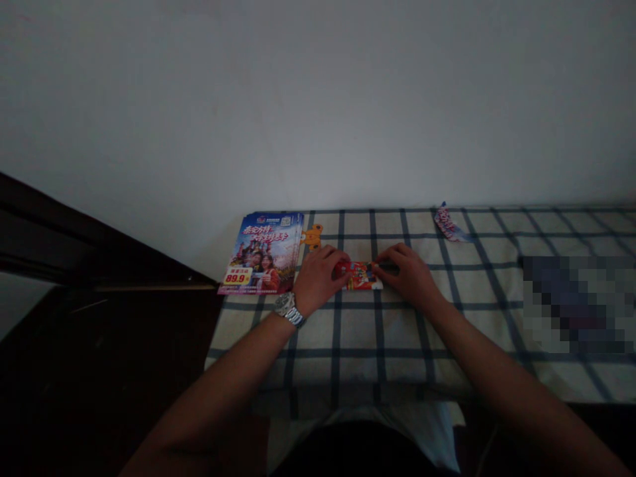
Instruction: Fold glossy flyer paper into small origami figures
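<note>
A small rectangle of red printed paper (362, 279), seemingly a folded flyer, lies on the checked cloth in front of me. My left hand (322, 277), with a metal watch (289, 309) on its wrist, pinches the paper's left end. At the other end, the fingers of my right hand (406, 273) are closed on the right edge. Both hands rest low over the cloth and cover the paper's ends. Just left of my left hand is a stack of glossy flyers (261, 255) with a castle-like picture and a price of 89.9.
Behind my left hand shows an orange bear figure (313, 235). A crumpled or folded strip of printed paper (450, 226) lies back right by the wall (358, 106). Far right, a blurred-out dark object (576, 305) sits on the checked cloth (358, 331). Dark floor lies left.
</note>
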Demonstrator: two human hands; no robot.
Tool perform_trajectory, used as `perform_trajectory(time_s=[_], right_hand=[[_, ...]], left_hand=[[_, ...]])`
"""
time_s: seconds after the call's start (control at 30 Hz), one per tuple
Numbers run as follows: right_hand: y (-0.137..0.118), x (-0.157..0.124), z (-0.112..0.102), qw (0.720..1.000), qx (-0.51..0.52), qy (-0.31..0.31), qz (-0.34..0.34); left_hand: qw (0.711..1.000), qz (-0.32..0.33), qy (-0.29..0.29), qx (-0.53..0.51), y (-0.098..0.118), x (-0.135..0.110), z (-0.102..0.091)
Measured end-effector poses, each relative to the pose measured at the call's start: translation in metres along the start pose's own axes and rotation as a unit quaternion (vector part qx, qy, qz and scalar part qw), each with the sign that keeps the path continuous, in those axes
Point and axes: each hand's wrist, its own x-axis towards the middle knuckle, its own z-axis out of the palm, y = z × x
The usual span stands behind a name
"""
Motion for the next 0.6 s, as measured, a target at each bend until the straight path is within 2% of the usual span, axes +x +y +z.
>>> perform_trajectory(time_s=[0.6], right_hand=[[0.0012,-0.0004,0.0008,1.0,-0.006,0.003,-0.013]], left_hand=[[1.0,-0.006,-0.001,-0.006,-0.0005,0.0007,0.0001]])
